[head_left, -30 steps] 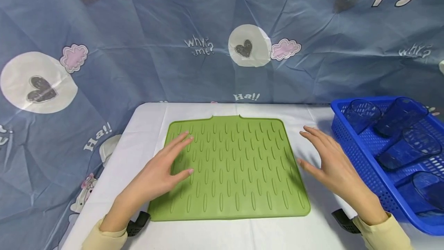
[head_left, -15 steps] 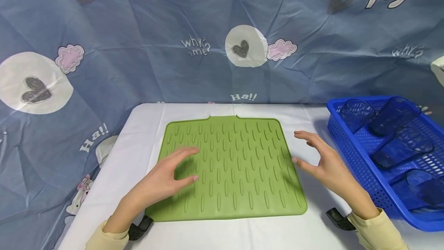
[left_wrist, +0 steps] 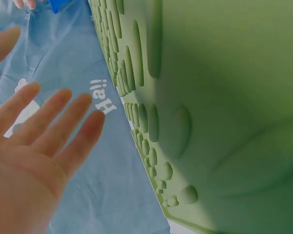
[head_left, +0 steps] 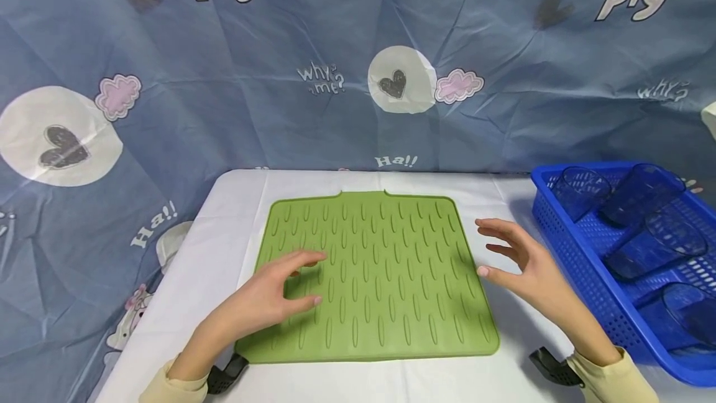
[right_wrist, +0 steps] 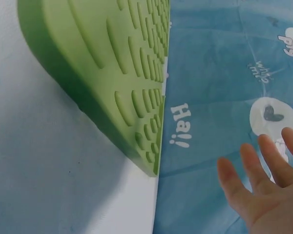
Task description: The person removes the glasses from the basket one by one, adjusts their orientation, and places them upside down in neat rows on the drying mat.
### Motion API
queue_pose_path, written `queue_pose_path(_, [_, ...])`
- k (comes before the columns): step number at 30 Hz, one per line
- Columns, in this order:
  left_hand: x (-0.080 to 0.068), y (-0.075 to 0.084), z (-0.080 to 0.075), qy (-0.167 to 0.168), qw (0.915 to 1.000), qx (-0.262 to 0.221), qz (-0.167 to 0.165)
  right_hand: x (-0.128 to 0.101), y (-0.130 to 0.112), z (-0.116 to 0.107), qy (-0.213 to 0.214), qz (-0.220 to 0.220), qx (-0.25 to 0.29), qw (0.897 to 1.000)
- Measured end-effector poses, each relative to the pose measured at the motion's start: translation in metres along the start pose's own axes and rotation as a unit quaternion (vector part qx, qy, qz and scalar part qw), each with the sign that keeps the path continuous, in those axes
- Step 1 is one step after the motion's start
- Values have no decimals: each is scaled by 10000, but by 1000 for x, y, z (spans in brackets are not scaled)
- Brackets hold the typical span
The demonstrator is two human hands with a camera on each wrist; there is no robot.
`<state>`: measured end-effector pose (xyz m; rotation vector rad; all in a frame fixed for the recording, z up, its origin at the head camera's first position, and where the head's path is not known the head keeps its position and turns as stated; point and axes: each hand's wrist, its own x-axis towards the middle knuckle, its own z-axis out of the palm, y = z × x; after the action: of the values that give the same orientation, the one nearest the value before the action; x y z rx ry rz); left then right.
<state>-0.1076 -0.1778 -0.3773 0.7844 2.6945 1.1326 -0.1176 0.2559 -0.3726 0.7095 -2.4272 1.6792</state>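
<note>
A green ridged silicone mat (head_left: 369, 278) lies flat on the white-covered table. Over its left part hovers my left hand (head_left: 268, 294), thumb and fingers spread apart with nothing between them. My right hand (head_left: 526, 260) is held in the air just off the mat's right edge, between the mat and the basket, its fingers loosely bent and holding nothing. In the left wrist view the palm of the left hand (left_wrist: 34, 151) faces the camera beside the mat (left_wrist: 195, 97). The right wrist view has the fingers of the right hand (right_wrist: 268, 190) apart from the mat (right_wrist: 112, 73).
At the right stands a blue perforated plastic basket (head_left: 565, 229) with several clear glasses (head_left: 657, 244) in it. Behind the white tablecloth (head_left: 229, 216) hangs a blue printed curtain (head_left: 313, 117). Black wrist cameras (head_left: 226, 375) sit under both wrists.
The left hand has shifted slightly right and down over the mat, and its fingers bend more. The right hand's fingers have also bent and lowered a little. The mat and basket stay put.
</note>
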Motion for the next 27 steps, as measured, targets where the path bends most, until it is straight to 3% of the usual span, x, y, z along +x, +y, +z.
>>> queue_pose_path(11, [-3,-3,-4,-161,9985,-523,86,-2,-15,-4,23,-61,-295,9995])
queue_pose_path(19, [-1,-5,-8,-226,9946,-1011,116,-4,-30,-4,215,-237,-1078,9937])
queue_pose_path(27, [-1,-4,-7,-209,9945,-1024,110,-13,-48,-11,358,-303,-1631,9855])
